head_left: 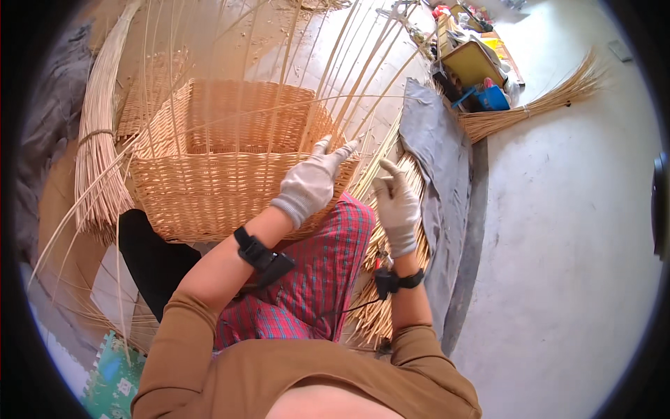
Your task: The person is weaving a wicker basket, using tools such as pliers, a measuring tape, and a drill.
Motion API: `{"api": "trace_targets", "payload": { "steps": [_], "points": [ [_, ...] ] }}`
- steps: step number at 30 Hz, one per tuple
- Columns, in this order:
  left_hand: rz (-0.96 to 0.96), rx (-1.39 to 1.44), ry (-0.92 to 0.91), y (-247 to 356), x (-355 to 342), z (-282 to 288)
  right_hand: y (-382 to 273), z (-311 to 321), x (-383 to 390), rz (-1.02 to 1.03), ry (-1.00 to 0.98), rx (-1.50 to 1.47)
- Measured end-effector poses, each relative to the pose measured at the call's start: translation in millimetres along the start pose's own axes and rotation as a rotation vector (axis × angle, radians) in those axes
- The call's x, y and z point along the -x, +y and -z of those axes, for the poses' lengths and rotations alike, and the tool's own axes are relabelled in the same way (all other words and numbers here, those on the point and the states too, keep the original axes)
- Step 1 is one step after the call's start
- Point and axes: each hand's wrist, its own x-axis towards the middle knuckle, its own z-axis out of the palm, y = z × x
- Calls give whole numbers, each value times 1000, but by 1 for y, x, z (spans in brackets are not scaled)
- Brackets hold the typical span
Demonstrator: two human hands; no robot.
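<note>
A wicker basket [209,192] of tan woven strands rests across my lap, with tall upright stakes rising from its rim. At its near right corner, my left hand [310,180], in a pale knit glove, grips the rim with thumb and fingers around the woven edge. Part of those fingers is hidden behind the stakes. My right hand [399,208], gloved the same way, hovers right of the basket above a pile of loose rods. Its index finger and thumb stand apart, and I see nothing between them. A long thin strand [279,108] arcs across the basket's opening.
A tied bundle of rods [101,133] lies left of the basket, near another woven piece [152,91]. Cut rods [377,300] lie on my right, beside a grey cloth [436,140]. Farther off are another bundle [537,105], a blue container [490,98] and assorted clutter. Red plaid cloth [307,279] covers my lap.
</note>
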Motion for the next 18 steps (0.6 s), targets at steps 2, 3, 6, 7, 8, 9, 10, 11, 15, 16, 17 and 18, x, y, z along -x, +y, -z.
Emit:
{"api": "trace_targets", "payload": {
  "steps": [2, 3, 6, 7, 8, 9, 10, 11, 15, 16, 17, 18],
  "points": [
    [-137, 86, 143, -12, 25, 13, -23, -25, 21, 14, -74, -54],
    [-336, 138, 262, -28, 40, 25, -36, -38, 30, 48, -152, -163],
    [-322, 285, 350, -100, 98, 66, -77, -72, 57, 142, -443, -59],
    [-290, 216, 363, -125, 113, 74, -93, -87, 65, 144, -474, -120],
    [-125, 334, 688, -151, 126, 84, -109, -101, 69, 230, -539, -201],
    [3, 493, 1010, -177, 139, 95, -127, -120, 73, 298, -616, -263],
    [107, 339, 1238, -197, 144, 105, -144, -138, 75, 346, -623, -319],
    [270, -194, 1214, -219, 149, 120, -162, -155, 79, 526, -624, -333],
    [-99, 531, 1130, -248, 136, 136, -227, -202, 88, 751, -682, -332],
    [-151, 800, 1126, -247, 130, 136, -242, -212, 90, 754, -705, -337],
    [-106, 890, 1160, -245, 128, 137, -256, -221, 92, 775, -700, -293],
    [-101, 935, 1170, -241, 125, 136, -269, -231, 94, 750, -633, -311]
  ]
}}
